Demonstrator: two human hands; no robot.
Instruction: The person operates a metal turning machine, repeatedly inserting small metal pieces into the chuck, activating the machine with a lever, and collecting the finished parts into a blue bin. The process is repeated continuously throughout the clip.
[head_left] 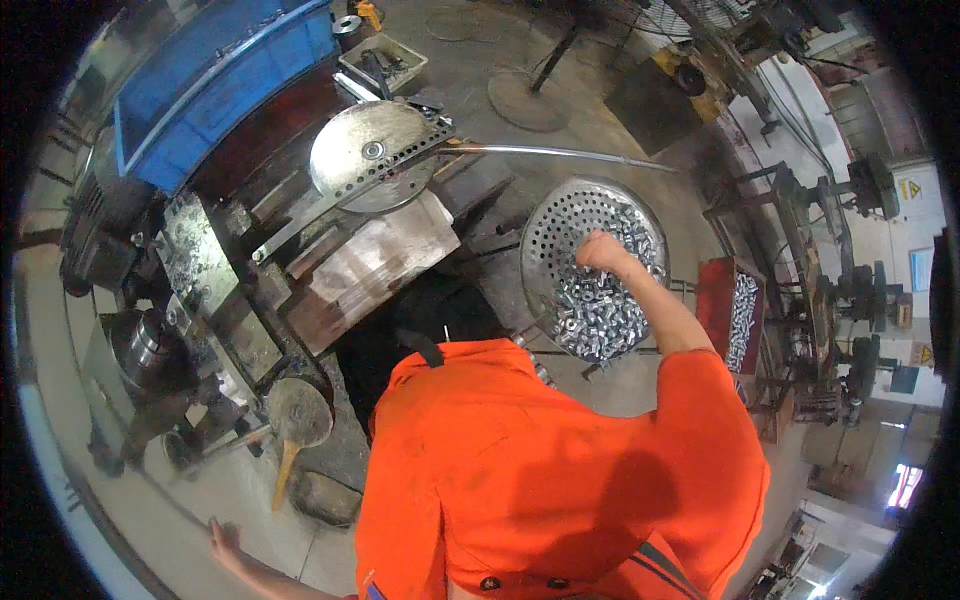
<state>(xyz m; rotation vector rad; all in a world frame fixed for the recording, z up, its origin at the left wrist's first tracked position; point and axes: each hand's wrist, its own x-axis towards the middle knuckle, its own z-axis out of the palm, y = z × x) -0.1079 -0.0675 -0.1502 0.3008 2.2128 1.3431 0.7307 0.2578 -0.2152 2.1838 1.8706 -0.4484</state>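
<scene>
My right hand (600, 251) is closed over a round perforated metal tray (562, 215). Whatever its fingers may hold is hidden. Small silvery metal pieces (600, 318) lie heaped in the tray around and below that hand, too small to name exactly. Out to the lower left is my left hand (225, 545), well away from the tray, with a finger stretched out and nothing visible in it. Left of the tray stands a machine with a shiny round metal disc (368, 140), a perforated bar (330, 200) lying across it and a long metal rod (560, 153) reaching right.
A red bin (718, 305) of similar pieces stands right of the tray. At upper left is a large blue container (215, 85). A wooden-handled round tool (297, 415) sits near the machine's lower left. Workshop machines (870, 290) line the right side.
</scene>
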